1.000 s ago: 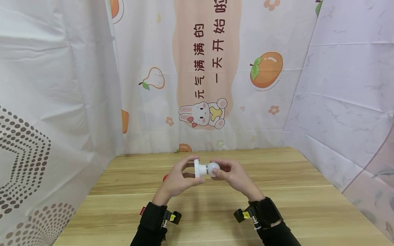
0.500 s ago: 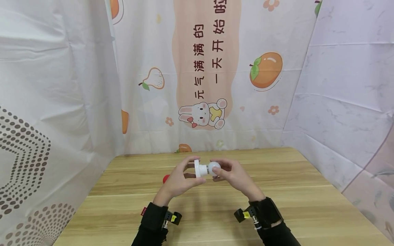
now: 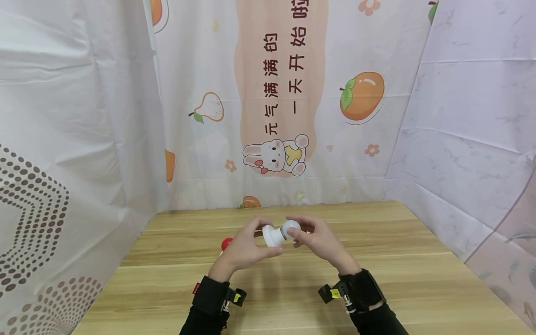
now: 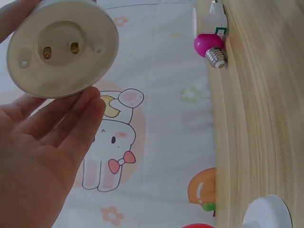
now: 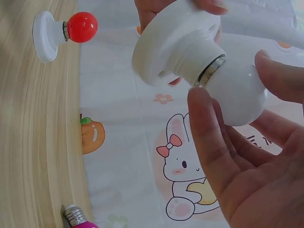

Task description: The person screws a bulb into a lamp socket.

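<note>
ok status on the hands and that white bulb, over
Left hand grips white socket base; right hand pinches white bulb, metal thread showing. Held above table. Red bulb in socket and loose pink bulb lie clear.

The scene is brightly and evenly lit, with soft, diffuse light and only faint shadows beneath the hands on the wooden surface (image 3: pixel 293 279). The head view is sharp in the middle, while straight edges bow towards its borders. Both wrist views are tilted, and the printed backdrop (image 4: pixel 156 142) looks slightly soft. The white bulb (image 5: pixel 236 95) is nearly washed out, and the near fingers (image 5: pixel 209 137) are a little blurred.
</note>
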Demonstrator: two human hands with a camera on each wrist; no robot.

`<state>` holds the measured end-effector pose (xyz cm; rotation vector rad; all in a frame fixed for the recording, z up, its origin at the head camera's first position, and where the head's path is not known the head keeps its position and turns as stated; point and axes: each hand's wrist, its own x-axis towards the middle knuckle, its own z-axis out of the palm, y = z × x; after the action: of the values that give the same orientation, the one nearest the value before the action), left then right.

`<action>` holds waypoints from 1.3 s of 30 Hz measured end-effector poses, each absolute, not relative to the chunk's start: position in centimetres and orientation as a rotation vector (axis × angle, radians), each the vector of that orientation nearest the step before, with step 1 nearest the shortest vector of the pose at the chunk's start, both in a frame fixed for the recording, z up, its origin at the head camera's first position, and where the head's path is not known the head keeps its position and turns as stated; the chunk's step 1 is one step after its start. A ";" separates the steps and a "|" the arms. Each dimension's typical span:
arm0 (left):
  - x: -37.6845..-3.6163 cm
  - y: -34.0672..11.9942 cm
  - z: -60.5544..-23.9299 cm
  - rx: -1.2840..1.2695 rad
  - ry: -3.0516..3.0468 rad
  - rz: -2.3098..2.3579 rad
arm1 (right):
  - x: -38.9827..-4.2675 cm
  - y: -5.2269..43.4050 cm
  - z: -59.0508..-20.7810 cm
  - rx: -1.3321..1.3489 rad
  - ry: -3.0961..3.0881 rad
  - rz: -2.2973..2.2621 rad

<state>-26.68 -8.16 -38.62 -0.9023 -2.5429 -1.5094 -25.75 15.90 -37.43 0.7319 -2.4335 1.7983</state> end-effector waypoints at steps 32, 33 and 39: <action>-26.9 -8.0 -38.9 -0.777 -2.375 -1.678 | -25.9 15.0 -38.3 0.860 -2.529 1.713; -26.9 -8.0 -38.9 -0.783 -2.374 -1.686 | -25.9 15.0 -38.3 0.850 -2.520 1.739; -26.9 -7.9 -38.7 -0.835 -2.371 -1.709 | -26.1 15.0 -38.5 0.823 -2.485 1.768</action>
<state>-26.93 -7.88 -38.74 -0.8345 -2.3713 -1.7093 -26.11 14.98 -38.45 0.8230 -2.4854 1.7683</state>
